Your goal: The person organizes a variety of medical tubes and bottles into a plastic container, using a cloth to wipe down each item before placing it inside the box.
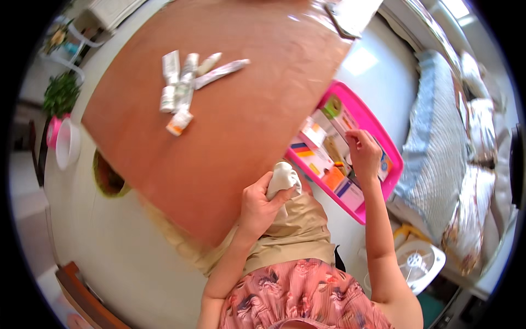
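The left hand, just left of the pink tub, is closed around a white item, thumb against it; its exact kind is unclear. The right hand is over the tub, fingers curled and thumb near the fingertips; whether it grips anything, I cannot tell. Small boxes fill much of the tub. Left of the tub is the brown table, bearing tubes and an orange-and-white box. Right of the tub lies a pale blue quilted cover.
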Available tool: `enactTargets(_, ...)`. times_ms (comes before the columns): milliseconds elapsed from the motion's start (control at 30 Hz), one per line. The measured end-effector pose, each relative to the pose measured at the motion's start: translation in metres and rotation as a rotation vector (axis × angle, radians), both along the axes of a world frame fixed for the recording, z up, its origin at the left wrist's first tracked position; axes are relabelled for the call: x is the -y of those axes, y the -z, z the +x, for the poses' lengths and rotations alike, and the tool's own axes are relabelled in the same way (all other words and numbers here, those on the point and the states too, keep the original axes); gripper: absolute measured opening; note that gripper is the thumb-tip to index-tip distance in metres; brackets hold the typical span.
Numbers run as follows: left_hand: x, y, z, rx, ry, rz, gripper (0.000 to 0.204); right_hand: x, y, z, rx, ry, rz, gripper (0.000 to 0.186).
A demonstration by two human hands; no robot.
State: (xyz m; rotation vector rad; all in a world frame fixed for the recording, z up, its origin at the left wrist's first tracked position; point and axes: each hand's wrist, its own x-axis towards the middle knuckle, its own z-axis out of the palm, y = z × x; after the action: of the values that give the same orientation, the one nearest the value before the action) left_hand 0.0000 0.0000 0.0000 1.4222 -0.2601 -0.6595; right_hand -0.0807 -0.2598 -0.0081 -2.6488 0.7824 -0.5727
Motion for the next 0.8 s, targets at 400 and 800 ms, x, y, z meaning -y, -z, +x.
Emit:
enactTargets(400, -0.101, -0.021, 0.062, 0.059, -0.388, 0.078, 0.023, -0.124, -0.035, 0.187, 0.161, -0.693, 0.104, 0.012)
enactTargets(800, -0.141, 0.001, 0.086, 0.069, -0.548, 0.115, 0.029, -0.189, -0.013, 0.361, -0.11, -0.539, -0.095, 0.047)
